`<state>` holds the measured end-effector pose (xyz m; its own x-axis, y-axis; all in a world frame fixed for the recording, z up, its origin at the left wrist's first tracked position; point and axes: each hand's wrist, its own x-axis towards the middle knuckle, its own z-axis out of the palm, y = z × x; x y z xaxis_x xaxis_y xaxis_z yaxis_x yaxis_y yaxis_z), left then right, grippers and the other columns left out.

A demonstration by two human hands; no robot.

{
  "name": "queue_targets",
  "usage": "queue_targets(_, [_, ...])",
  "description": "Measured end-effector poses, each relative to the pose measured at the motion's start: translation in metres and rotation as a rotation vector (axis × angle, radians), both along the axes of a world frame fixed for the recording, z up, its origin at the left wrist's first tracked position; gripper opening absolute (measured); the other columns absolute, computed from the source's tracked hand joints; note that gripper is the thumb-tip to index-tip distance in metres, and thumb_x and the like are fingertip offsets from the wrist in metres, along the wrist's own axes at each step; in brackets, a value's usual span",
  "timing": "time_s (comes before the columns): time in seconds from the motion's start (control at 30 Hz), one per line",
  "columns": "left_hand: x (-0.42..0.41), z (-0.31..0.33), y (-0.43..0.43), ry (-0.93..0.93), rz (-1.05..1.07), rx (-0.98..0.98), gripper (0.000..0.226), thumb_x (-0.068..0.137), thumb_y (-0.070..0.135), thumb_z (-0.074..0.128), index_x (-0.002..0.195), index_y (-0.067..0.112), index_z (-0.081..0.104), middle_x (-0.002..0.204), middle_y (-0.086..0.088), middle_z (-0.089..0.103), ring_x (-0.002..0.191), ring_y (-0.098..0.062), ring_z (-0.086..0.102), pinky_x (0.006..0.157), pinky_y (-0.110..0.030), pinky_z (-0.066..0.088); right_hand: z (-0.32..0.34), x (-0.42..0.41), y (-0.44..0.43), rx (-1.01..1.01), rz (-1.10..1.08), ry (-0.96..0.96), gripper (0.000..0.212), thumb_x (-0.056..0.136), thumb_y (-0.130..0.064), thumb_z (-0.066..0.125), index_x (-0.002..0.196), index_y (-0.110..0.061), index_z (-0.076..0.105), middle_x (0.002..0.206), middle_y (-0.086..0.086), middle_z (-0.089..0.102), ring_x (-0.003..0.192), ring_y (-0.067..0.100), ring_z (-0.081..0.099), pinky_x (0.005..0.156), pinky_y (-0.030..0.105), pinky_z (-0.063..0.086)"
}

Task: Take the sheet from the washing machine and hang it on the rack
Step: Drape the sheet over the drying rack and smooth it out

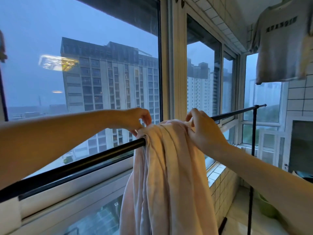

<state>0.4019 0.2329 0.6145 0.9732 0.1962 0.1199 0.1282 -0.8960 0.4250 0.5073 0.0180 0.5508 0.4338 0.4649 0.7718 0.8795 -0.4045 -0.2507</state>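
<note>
- Step in hand, as I judge it: the hanging itself. The sheet (166, 167) is already over the rack (84, 161), so the fetching part of the task looks done and what remains is arranging the cloth.
- The sheet lies at the centre of the frame, thrown over the rack's black top bar. That bar runs from the lower left edge up to the right, in front of the window (101, 65).
- The left hand (135, 119), just left of centre, has its fingers curled and pinches a fold at the top of the bundle, right where the cloth crosses the bar.
- The right hand (203, 131), just right of centre, grips the cloth on the other side of the bundle, with thumb and fingers closed on the fabric at the bar.
- Next move, in my view: draw the two hands apart along the bar to spread the bunched cloth flat. There is bare bar on both sides, and more of it to the left.
- Look of the sheet: pale pink, soft, and gathered into a thick rope of long vertical folds. It hangs down past the bottom edge of the frame, so its lower end is not visible. How much falls behind the bar cannot be told.
- It probably handles heavy and clingy if damp, and uneven pulling could slide it off the smooth bar.
- A T-shirt (277, 48) hangs at the upper right, well apart from the sheet.
</note>
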Motion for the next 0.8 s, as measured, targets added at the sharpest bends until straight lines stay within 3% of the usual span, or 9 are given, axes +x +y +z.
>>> queue_targets(0.07, [-0.015, -0.002, 0.005, 0.076, 0.0, 0.016, 0.025, 0.079, -0.007, 0.067, 0.093, 0.014, 0.062, 0.1, 0.007, 0.062, 0.083, -0.013, 0.067, 0.066, -0.02, 0.055, 0.002, -0.026, 0.001, 0.023, 0.061, -0.09, 0.014, 0.089, -0.011, 0.057, 0.097, -0.019, 0.049, 0.094, -0.006, 0.046, 0.075, 0.005, 0.049, 0.062, 0.013, 0.038])
queue_targets(0.17, [-0.037, -0.006, 0.006, 0.224, -0.037, 0.067, 0.016, 0.081, -0.001, 0.066, 0.079, 0.015, 0.069, 0.075, 0.011, 0.07, 0.074, -0.006, 0.066, 0.067, -0.016, 0.052, -0.004, -0.064, 0.009, 0.033, 0.227, -0.084, 0.007, 0.089, -0.018, 0.057, 0.088, -0.02, 0.051, 0.085, -0.01, 0.051, 0.071, 0.003, 0.052, 0.066, 0.02, 0.049])
queue_targets(0.3, [-0.05, -0.012, -0.007, 0.273, -0.112, -0.07, 0.009, 0.086, 0.017, 0.067, 0.086, 0.013, 0.074, 0.085, 0.0, 0.075, 0.083, -0.013, 0.071, 0.081, -0.024, 0.054, -0.02, -0.09, 0.02, 0.047, 0.22, -0.091, 0.028, 0.083, -0.048, 0.062, 0.073, -0.031, 0.042, 0.07, -0.015, 0.048, 0.069, -0.001, 0.048, 0.071, 0.012, 0.042])
queue_targets(0.37, [-0.05, -0.014, -0.01, 0.247, -0.118, -0.096, 0.014, 0.088, 0.023, 0.065, 0.086, 0.014, 0.075, 0.086, -0.001, 0.075, 0.083, -0.012, 0.07, 0.078, -0.02, 0.053, -0.025, -0.094, 0.023, 0.038, 0.183, -0.135, 0.031, 0.082, -0.056, 0.06, 0.081, -0.028, 0.046, 0.075, -0.018, 0.048, 0.068, 0.0, 0.046, 0.066, 0.01, 0.038])
queue_targets(0.47, [-0.046, -0.015, -0.008, 0.067, -0.068, -0.001, 0.013, 0.085, 0.031, 0.068, 0.074, 0.027, 0.075, 0.077, 0.007, 0.074, 0.072, 0.001, 0.066, 0.071, -0.012, 0.049, -0.032, -0.083, 0.028, -0.003, 0.082, -0.121, 0.045, 0.087, -0.052, 0.056, 0.116, -0.019, 0.048, 0.104, -0.009, 0.056, 0.085, 0.003, 0.05, 0.082, 0.014, 0.04])
queue_targets(0.53, [-0.04, -0.019, -0.006, -0.043, -0.064, 0.027, 0.01, 0.084, 0.031, 0.068, 0.077, 0.03, 0.074, 0.077, 0.012, 0.073, 0.074, 0.001, 0.066, 0.072, -0.014, 0.047, -0.039, -0.068, 0.033, -0.049, 0.009, -0.113, 0.046, 0.09, -0.046, 0.055, 0.124, -0.015, 0.047, 0.112, -0.004, 0.056, 0.099, 0.009, 0.054, 0.094, 0.024, 0.044])
queue_targets(0.6, [-0.034, -0.025, -0.007, -0.096, -0.066, 0.045, 0.014, 0.086, 0.03, 0.066, 0.073, 0.035, 0.071, 0.071, 0.02, 0.07, 0.071, 0.003, 0.065, 0.071, -0.014, 0.046, -0.042, -0.06, 0.035, -0.051, -0.018, -0.104, 0.034, 0.09, -0.04, 0.057, 0.115, -0.018, 0.052, 0.107, -0.004, 0.058, 0.097, 0.01, 0.056, 0.093, 0.029, 0.047])
queue_targets(0.67, [-0.031, -0.028, -0.007, -0.082, -0.064, 0.023, 0.024, 0.088, 0.028, 0.064, 0.067, 0.037, 0.07, 0.065, 0.021, 0.067, 0.07, 0.0, 0.063, 0.071, -0.018, 0.048, -0.039, -0.056, 0.033, 0.032, 0.054, -0.01, 0.021, 0.09, -0.037, 0.057, 0.1, -0.019, 0.057, 0.093, -0.004, 0.06, 0.085, 0.009, 0.058, 0.082, 0.026, 0.05])
queue_targets(0.8, [-0.035, -0.022, -0.003, 0.032, -0.114, -0.079, 0.025, 0.093, 0.02, 0.058, 0.072, 0.03, 0.068, 0.069, 0.015, 0.063, 0.077, -0.008, 0.06, 0.082, -0.026, 0.052, -0.021, -0.062, 0.024, 0.172, 0.232, 0.333, 0.012, 0.092, -0.02, 0.058, 0.093, -0.009, 0.063, 0.084, 0.002, 0.064, 0.077, 0.012, 0.062, 0.074, 0.028, 0.055])
